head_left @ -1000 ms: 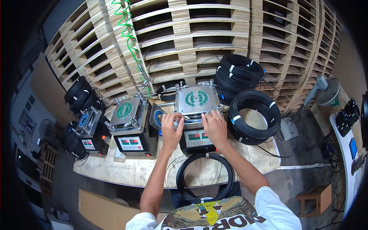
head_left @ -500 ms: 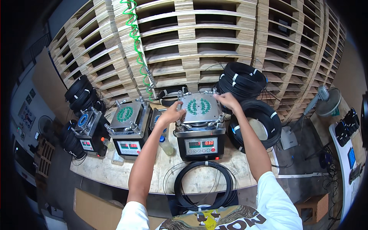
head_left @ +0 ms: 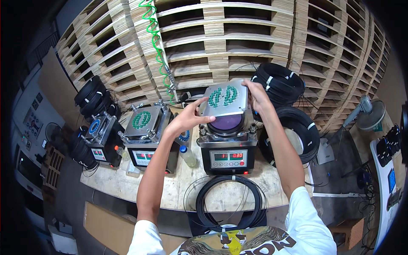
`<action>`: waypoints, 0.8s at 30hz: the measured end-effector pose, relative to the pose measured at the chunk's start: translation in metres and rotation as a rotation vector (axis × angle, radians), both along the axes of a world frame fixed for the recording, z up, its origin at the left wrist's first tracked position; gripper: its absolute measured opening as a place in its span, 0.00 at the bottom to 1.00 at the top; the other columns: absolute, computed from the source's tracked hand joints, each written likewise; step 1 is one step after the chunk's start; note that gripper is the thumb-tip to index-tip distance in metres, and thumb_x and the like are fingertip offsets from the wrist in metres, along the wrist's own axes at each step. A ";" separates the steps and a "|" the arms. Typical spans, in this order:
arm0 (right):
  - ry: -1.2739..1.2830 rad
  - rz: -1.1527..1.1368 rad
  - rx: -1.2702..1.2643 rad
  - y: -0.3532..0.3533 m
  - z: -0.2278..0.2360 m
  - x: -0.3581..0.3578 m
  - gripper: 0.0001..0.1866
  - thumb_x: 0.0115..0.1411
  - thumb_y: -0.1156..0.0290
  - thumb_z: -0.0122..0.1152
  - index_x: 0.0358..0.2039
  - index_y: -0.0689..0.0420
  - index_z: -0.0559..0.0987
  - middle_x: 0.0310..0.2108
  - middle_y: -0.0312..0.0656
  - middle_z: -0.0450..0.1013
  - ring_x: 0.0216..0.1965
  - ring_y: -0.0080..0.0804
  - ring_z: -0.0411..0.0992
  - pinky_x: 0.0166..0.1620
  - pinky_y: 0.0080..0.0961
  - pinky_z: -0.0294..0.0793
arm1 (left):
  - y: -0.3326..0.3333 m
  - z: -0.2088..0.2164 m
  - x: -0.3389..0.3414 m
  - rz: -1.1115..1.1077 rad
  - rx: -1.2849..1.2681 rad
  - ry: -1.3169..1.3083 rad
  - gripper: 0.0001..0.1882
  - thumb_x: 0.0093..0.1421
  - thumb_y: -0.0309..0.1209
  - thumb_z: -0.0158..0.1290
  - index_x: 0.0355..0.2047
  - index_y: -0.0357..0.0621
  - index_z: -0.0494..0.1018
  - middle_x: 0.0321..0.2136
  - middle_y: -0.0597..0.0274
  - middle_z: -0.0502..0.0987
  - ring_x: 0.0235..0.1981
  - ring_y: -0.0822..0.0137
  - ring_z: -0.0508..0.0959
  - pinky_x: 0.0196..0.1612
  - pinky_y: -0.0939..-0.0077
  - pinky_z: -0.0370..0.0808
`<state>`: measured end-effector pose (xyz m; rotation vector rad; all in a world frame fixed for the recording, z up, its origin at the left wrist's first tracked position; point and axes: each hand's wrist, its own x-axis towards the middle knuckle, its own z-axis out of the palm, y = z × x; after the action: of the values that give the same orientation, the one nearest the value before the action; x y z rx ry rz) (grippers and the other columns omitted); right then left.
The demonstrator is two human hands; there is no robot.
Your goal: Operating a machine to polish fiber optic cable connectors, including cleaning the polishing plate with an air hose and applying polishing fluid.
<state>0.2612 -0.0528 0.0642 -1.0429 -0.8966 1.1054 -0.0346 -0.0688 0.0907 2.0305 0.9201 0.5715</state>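
Observation:
My left hand (head_left: 191, 117) and my right hand (head_left: 257, 97) grip opposite sides of a square metal plate (head_left: 239, 106). Small green pieces (head_left: 230, 95) stand on it in a ring. The plate is raised and tilted above a benchtop machine (head_left: 229, 157). Below it, a round purple disc (head_left: 228, 122) shows on the machine's top. My left thumb lies over the plate's near left corner, with the other fingers along its left side. At the far right corner my right fingers are closed round the edge. Red digits glow on the machine's front panel.
Two similar machines (head_left: 148, 160) (head_left: 100, 154) stand to the left. A bottle with a blue cap (head_left: 188, 157) is beside my left forearm. Black cable coils lie in front (head_left: 203, 208) and at the right (head_left: 312, 140). Stacked wooden pallets (head_left: 238, 46) rise behind the bench.
Both hands have lifted the metal plate off the machine and tilted it, uncovering the purple disc. One reading on the panel has changed. The whole view has shifted slightly.

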 end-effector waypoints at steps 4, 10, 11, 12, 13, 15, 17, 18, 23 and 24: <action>0.028 0.038 -0.008 -0.008 0.043 -0.025 0.12 0.60 0.62 0.62 0.24 0.55 0.77 0.18 0.35 0.73 0.14 0.21 0.68 0.18 0.18 0.64 | 0.005 -0.022 -0.006 -0.059 0.246 -0.060 0.44 0.58 0.44 0.67 0.67 0.35 0.62 0.32 0.59 0.75 0.32 0.69 0.73 0.37 0.74 0.73; -0.273 0.028 0.005 -0.001 0.066 -0.049 0.14 0.59 0.65 0.62 0.23 0.62 0.77 0.17 0.40 0.75 0.10 0.21 0.67 0.12 0.17 0.59 | 0.032 -0.059 -0.001 0.073 0.518 -0.063 0.11 0.69 0.31 0.53 0.43 0.33 0.76 0.27 0.44 0.76 0.24 0.54 0.73 0.30 0.61 0.70; -0.414 -0.025 0.029 0.000 0.069 -0.054 0.14 0.58 0.66 0.61 0.22 0.64 0.78 0.16 0.42 0.76 0.09 0.21 0.66 0.11 0.17 0.58 | 0.032 -0.061 -0.002 0.143 0.434 0.055 0.12 0.68 0.32 0.54 0.41 0.32 0.76 0.27 0.42 0.76 0.23 0.52 0.74 0.29 0.60 0.69; -0.468 -0.077 0.055 0.010 0.067 -0.057 0.16 0.57 0.66 0.61 0.18 0.64 0.77 0.14 0.45 0.76 0.07 0.21 0.64 0.11 0.19 0.59 | 0.041 -0.081 0.000 0.187 0.424 -0.115 0.13 0.68 0.32 0.55 0.36 0.30 0.75 0.23 0.43 0.74 0.22 0.53 0.74 0.29 0.61 0.69; -0.471 -0.084 0.053 0.020 0.065 -0.056 0.16 0.57 0.66 0.61 0.18 0.64 0.77 0.14 0.45 0.76 0.07 0.21 0.64 0.11 0.19 0.59 | 0.046 -0.090 0.004 0.181 0.423 -0.119 0.13 0.68 0.32 0.55 0.36 0.30 0.75 0.23 0.43 0.74 0.22 0.53 0.74 0.29 0.61 0.69; -0.621 -0.136 0.008 0.039 0.062 -0.057 0.18 0.56 0.65 0.62 0.14 0.64 0.77 0.14 0.45 0.76 0.07 0.21 0.65 0.11 0.21 0.61 | 0.054 -0.098 0.008 0.264 0.389 -0.046 0.13 0.67 0.32 0.56 0.34 0.30 0.76 0.21 0.42 0.74 0.21 0.52 0.73 0.28 0.62 0.69; -0.673 -0.167 -0.027 0.053 0.064 -0.065 0.20 0.55 0.64 0.63 0.10 0.63 0.76 0.13 0.44 0.76 0.08 0.22 0.66 0.12 0.23 0.64 | 0.061 -0.103 0.009 0.248 0.325 -0.088 0.14 0.68 0.34 0.56 0.35 0.30 0.76 0.18 0.51 0.74 0.19 0.61 0.72 0.27 0.65 0.68; -0.720 -0.176 -0.064 0.059 0.063 -0.068 0.21 0.54 0.62 0.63 0.11 0.62 0.76 0.13 0.44 0.76 0.08 0.23 0.67 0.13 0.23 0.65 | 0.063 -0.106 0.008 0.254 0.236 -0.159 0.15 0.68 0.35 0.56 0.34 0.30 0.76 0.18 0.56 0.73 0.20 0.67 0.70 0.27 0.66 0.67; -0.959 -0.206 -0.048 0.094 0.058 -0.084 0.24 0.53 0.50 0.63 0.13 0.59 0.81 0.15 0.43 0.77 0.17 0.33 0.76 0.30 0.34 0.78 | 0.087 -0.126 -0.011 0.279 0.006 -0.255 0.21 0.68 0.41 0.57 0.26 0.35 0.73 0.18 0.72 0.66 0.22 0.78 0.63 0.26 0.74 0.63; -1.020 -0.361 -0.026 0.107 0.054 -0.088 0.24 0.53 0.48 0.64 0.16 0.58 0.84 0.18 0.45 0.78 0.25 0.39 0.80 0.38 0.38 0.79 | 0.098 -0.136 -0.013 0.306 0.015 -0.264 0.21 0.68 0.42 0.58 0.26 0.37 0.73 0.20 0.75 0.65 0.24 0.79 0.62 0.27 0.75 0.62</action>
<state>0.1730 0.0545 0.1185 -1.7485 -1.3975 0.2209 -0.0481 0.0296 -0.0452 1.7830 1.0709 0.9896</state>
